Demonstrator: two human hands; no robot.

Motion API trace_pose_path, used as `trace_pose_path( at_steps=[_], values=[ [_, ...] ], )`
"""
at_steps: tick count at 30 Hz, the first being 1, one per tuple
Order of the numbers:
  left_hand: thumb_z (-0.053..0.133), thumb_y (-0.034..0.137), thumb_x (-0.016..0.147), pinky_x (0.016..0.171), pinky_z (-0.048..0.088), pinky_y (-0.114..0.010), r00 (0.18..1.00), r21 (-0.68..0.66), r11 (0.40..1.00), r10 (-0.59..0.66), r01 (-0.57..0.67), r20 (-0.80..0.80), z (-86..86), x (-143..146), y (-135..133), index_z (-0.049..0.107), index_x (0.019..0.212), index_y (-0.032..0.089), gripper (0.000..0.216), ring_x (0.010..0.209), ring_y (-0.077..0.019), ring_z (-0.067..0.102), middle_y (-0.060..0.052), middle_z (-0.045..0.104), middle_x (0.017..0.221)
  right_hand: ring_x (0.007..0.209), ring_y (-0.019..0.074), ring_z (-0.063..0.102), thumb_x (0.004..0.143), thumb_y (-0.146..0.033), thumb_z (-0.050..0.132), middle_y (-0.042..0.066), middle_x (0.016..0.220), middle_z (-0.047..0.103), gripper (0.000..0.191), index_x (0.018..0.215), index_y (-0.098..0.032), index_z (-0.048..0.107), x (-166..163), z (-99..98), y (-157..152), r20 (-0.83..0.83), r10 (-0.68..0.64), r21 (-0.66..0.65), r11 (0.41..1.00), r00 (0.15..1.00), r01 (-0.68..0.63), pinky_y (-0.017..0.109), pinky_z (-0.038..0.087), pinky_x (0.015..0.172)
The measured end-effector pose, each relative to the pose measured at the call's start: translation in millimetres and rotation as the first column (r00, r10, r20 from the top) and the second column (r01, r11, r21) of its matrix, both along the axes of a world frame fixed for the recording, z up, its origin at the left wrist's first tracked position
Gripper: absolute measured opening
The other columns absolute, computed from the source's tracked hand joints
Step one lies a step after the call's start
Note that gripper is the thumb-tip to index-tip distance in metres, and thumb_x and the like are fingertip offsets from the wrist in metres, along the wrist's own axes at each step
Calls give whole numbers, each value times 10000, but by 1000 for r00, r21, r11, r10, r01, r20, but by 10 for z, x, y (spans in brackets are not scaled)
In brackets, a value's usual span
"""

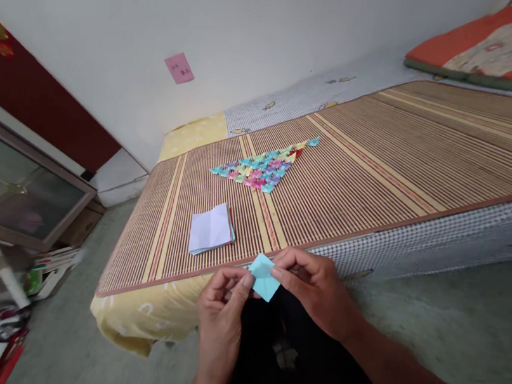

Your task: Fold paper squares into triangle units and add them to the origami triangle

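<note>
A small light-blue folded paper square (264,277) with visible creases is held up between both hands, just off the front edge of the bed. My left hand (226,300) pinches its left corner between thumb and fingers. On the opposite side, my right hand (304,284) grips the upper right edge, thumb lying on top. Beyond the hands, on the striped mat, lies a stack of square paper sheets (210,229) with a pale lilac one uppermost. Farther back, many-coloured folded paper pieces (259,168) lie in rows that form a roughly triangular shape.
A striped bamboo mat (361,163) covers the bed, over yellow and checked cloth. Folded orange bedding (503,46) rests at the far right. A pink note (179,68) is stuck on the wall. At left stand a glass-fronted cabinet (18,176) and piled items on the floor.
</note>
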State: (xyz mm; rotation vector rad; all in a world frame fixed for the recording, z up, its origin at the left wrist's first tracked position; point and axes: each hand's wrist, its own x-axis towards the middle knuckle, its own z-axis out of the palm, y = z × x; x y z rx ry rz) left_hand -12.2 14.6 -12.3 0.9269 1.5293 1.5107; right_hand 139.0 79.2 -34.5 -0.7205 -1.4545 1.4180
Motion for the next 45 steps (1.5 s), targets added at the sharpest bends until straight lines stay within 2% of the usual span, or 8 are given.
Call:
trace_pose_path(
  at_steps=[7,21,25,28,31,35,40,45],
  values=[
    [830,370,761,607,489,-220,996,46,995,85,-84,-9,-39,32,6,698,742,165,244,597,-123,600,15,652,619,668,143,600,903,-321,683,5,764,642,194,759,-200,633,-49,-23,-39,-47,-23,-37,999,999,21,251,492,597],
    [805,382,794,560,439,-202,985,25,993,115,-113,-130,-43,62,-67,642,707,166,285,568,-100,554,20,628,603,614,129,510,917,-213,589,-24,697,545,172,750,-206,549,-82,-38,-100,48,-58,93,994,997,53,259,409,562],
    [831,358,776,603,469,-215,999,-25,999,27,-26,24,-29,-5,-30,650,844,166,273,591,-104,582,22,654,641,624,130,508,906,-210,596,-26,711,536,153,764,-209,538,-75,-67,-73,26,-16,60,998,1000,15,261,420,568],
    [857,340,747,606,456,-215,966,-95,983,-132,155,221,-12,-92,12,683,993,154,354,591,-101,574,24,654,648,614,126,502,900,-215,608,-34,702,526,129,789,-207,543,-42,-49,-48,18,60,34,998,998,-60,259,416,566],
    [857,333,746,606,428,-206,923,-123,946,-253,299,291,-16,-149,28,705,839,133,267,605,-91,551,1,658,656,625,126,506,891,-216,620,-33,703,528,119,796,-200,551,5,-14,-32,35,161,36,986,986,-162,256,412,573],
    [857,312,743,599,394,-209,927,-131,948,-243,289,285,-48,-145,23,647,695,150,270,578,-79,487,24,616,620,636,119,509,907,-218,611,-31,731,544,63,868,-192,570,62,-2,-4,59,253,7,967,966,-253,245,412,577],
    [838,340,762,600,365,-220,917,-140,932,-288,335,276,-70,-127,23,657,734,151,263,597,-90,455,26,578,639,635,113,485,938,-220,579,-50,725,516,143,1078,-189,584,107,-39,51,103,352,11,935,931,-354,232,398,579],
    [813,330,787,614,356,-231,938,-126,944,-274,304,212,-111,-129,-4,646,702,152,259,610,-98,441,28,549,627,608,108,455,952,-300,589,-56,696,511,152,1048,-183,602,107,-37,80,122,325,-6,945,938,-327,231,371,565]
  ],
)
